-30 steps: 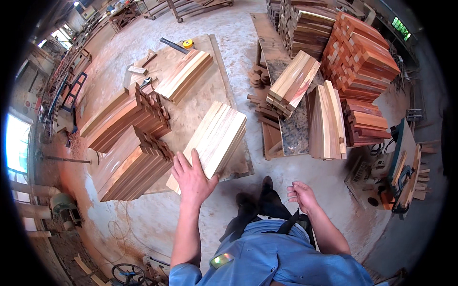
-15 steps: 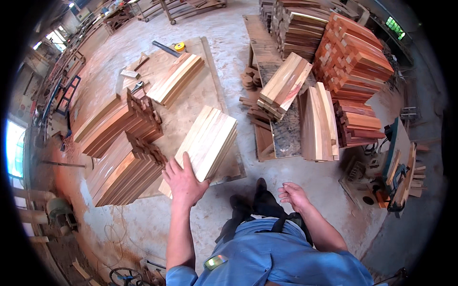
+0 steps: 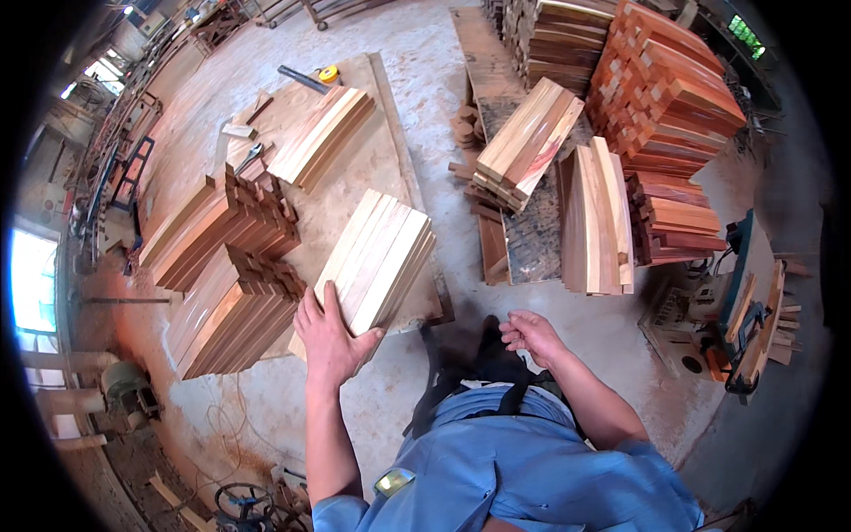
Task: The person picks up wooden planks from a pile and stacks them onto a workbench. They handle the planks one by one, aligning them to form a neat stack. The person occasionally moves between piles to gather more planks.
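My left hand [image 3: 330,346] rests on the near end of a pale stack of wooden strips [image 3: 377,253], thumb apart from the fingers. The strips lie side by side in layers on a flat board [image 3: 355,182]. My right hand [image 3: 532,339] hovers in front of my body, its fingers curled together with nothing visible in them. Left of the pale stack stand two piles of darker brown slats [image 3: 217,315] with stepped ends. Behind it lies a narrower light stack [image 3: 321,137].
Pliers [image 3: 251,158], a yellow tape measure [image 3: 329,74] and a dark bar [image 3: 302,80] lie on the board. A bench [image 3: 532,257] at right carries light wood stacks. Reddish slats [image 3: 665,97] are piled behind it; a machine [image 3: 745,293] stands far right.
My right hand has moved slightly left and upward, its fingers curling more. My left hand stays at the near end of the pale stack. The whole view has shifted a little.
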The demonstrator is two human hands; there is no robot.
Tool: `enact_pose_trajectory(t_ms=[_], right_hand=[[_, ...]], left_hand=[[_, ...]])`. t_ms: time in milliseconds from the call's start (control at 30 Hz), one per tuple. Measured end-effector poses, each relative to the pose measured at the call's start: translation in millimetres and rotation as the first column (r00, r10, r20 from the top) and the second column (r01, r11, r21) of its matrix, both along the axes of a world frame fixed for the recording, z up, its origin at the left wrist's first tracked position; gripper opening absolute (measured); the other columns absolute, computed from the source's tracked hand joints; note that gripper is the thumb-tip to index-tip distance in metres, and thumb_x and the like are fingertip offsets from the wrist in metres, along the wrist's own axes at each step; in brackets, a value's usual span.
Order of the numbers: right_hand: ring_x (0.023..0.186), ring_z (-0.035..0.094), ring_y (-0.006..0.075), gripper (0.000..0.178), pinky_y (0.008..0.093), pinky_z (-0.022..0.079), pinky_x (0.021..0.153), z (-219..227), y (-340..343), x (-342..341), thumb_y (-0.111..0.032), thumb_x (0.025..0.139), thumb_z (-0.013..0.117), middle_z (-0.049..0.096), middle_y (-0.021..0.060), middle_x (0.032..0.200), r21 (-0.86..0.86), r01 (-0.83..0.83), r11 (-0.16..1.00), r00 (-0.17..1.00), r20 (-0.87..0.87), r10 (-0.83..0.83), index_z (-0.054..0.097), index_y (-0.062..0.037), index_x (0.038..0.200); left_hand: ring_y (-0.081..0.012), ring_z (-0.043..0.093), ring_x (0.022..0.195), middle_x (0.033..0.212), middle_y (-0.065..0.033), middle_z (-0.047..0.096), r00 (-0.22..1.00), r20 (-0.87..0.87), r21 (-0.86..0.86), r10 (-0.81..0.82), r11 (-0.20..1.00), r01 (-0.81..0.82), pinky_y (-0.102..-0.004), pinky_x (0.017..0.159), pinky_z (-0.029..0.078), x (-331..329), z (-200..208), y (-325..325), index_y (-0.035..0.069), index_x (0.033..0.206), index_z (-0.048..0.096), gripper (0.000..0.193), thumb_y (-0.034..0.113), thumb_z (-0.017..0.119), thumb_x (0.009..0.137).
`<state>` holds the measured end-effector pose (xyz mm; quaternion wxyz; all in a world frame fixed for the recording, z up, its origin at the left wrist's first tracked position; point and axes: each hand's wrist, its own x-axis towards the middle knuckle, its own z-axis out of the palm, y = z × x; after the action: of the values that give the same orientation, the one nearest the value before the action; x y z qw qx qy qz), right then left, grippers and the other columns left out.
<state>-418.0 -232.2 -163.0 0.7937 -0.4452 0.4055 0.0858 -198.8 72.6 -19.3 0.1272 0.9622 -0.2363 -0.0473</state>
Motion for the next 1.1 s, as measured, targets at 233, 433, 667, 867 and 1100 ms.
enact_pose_trajectory(t_ms=[233, 433, 667, 867, 1100], right_hand=[[0.099, 0.062, 0.0194, 0.052, 0.0312, 0.053, 0.08, 10, 23, 51, -0.033, 0.104, 0.053, 0.06, 0.0157, 0.125, 0.102, -0.268, 0.958, 0.961, 0.1, 0.259, 0.044, 0.0018, 0.142], [0.117, 0.058, 0.0266, 0.057, 0.037, 0.05, 0.093, 0, 74, 85, -0.045, 0.104, 0.051, 0.056, 0.0146, 0.131, 0.111, -0.388, 0.915, 0.916, 0.155, 0.37, 0.046, -0.0014, 0.14], [0.12, 0.055, 0.0238, 0.054, 0.0467, 0.044, 0.099, -29, 148, 115, -0.053, 0.106, 0.041, 0.055, 0.0057, 0.136, 0.206, -0.183, 0.961, 0.981, 0.101, 0.166, 0.049, -0.0121, 0.141], [0.123, 0.049, 0.0189, 0.06, 0.0447, 0.039, 0.104, -40, 189, 141, -0.056, 0.105, 0.037, 0.051, 0.0019, 0.137, 0.2, 0.047, 0.979, 0.995, 0.081, -0.064, 0.041, -0.0155, 0.149], [0.133, 0.043, 0.0171, 0.077, 0.0364, 0.032, 0.109, -18, 214, 166, -0.07, 0.1, 0.032, 0.045, 0.0008, 0.152, 0.142, 0.149, 0.979, 0.989, 0.002, -0.151, 0.036, -0.0156, 0.155]], left_hand=[[-0.0333, 0.057, 0.126, 0.135, -0.0255, 0.059, 0.906, -0.284, -0.463, 0.315, 0.782, -0.417, -0.0393, 0.106, 0.044, 21, -17, 79, -0.008, 0.144, 0.046, 0.061, 0.024, 0.066, 0.096], [-0.0252, 0.06, 0.119, 0.131, -0.0146, 0.062, 0.649, -0.693, -0.614, 0.313, 0.216, -0.759, -0.0387, 0.102, 0.045, -4, -61, 166, -0.001, 0.137, 0.055, 0.056, 0.044, 0.042, 0.105], [-0.0242, 0.061, 0.118, 0.127, -0.0116, 0.065, 0.442, -0.894, -0.429, -0.07, -0.15, -0.891, -0.0396, 0.103, 0.046, -5, -189, 193, 0.003, 0.128, 0.057, 0.048, 0.043, 0.043, 0.105], [-0.0263, 0.056, 0.13, 0.139, -0.0154, 0.06, 0.306, -0.875, -0.325, -0.375, -0.014, -0.946, -0.0383, 0.112, 0.04, 44, -197, 169, -0.006, 0.139, 0.052, 0.054, 0.035, 0.046, 0.106], [-0.0186, 0.056, 0.125, 0.134, -0.0107, 0.063, 0.299, -0.909, -0.413, -0.289, 0.538, -0.735, -0.032, 0.109, 0.04, 81, -186, 162, 0.0, 0.138, 0.057, 0.052, 0.039, 0.05, 0.105]])
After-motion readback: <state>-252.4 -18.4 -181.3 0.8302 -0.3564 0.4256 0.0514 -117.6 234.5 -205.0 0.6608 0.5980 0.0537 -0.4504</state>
